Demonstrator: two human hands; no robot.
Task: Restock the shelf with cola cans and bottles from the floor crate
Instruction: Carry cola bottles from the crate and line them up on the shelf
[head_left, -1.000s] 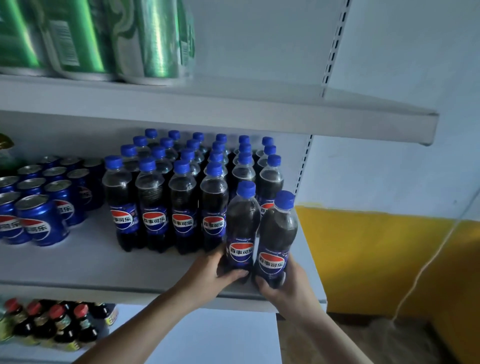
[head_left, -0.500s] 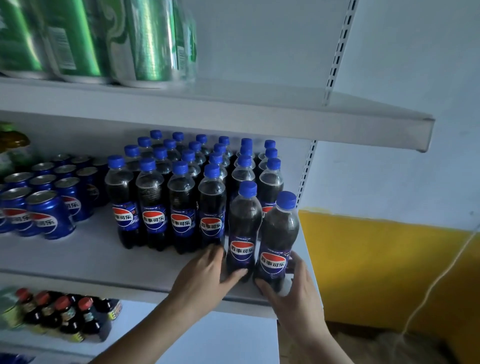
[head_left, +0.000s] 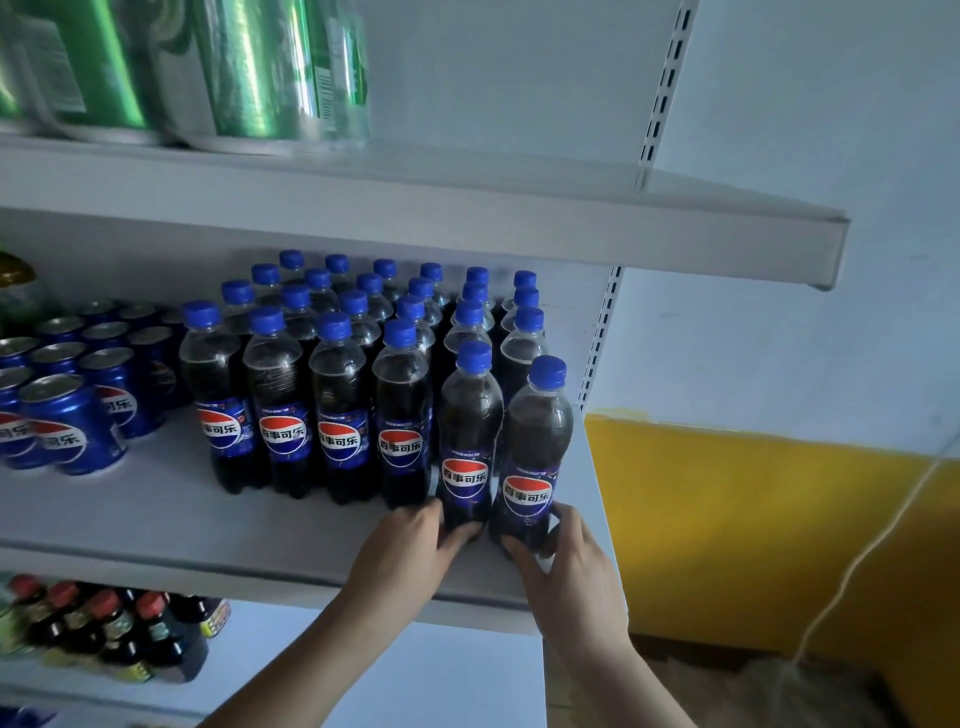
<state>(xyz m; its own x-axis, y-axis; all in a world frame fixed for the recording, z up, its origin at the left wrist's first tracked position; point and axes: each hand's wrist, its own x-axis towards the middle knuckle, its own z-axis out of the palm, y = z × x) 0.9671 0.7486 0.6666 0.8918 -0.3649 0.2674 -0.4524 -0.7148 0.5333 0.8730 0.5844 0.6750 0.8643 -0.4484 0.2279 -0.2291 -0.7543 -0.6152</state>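
Bottles, the left front bottle (head_left: 470, 431) and right front bottle (head_left: 537, 447), now stand settled on the shelf (head_left: 156, 509) (lower centre) — left hand (head_left: 415, 545) and right hand (head_left: 566, 561) still curl fingers round their bases, so release looks next.

Two bare forearms rise from the bottom edge and converge toward the middle of the view, both wrists held fairly straight. The left hand (head_left: 410, 551) lies palm down, its thumb hooked across the front of the base of the front cola bottle (head_left: 470, 441), its fingers (head_left: 415, 512) against that bottle's left side. The right hand (head_left: 569, 566) wraps the base of the end cola bottle (head_left: 537, 447), thumb in front, fingers (head_left: 565, 519) curled round its right side. The two thumbs sit near each other, apart.
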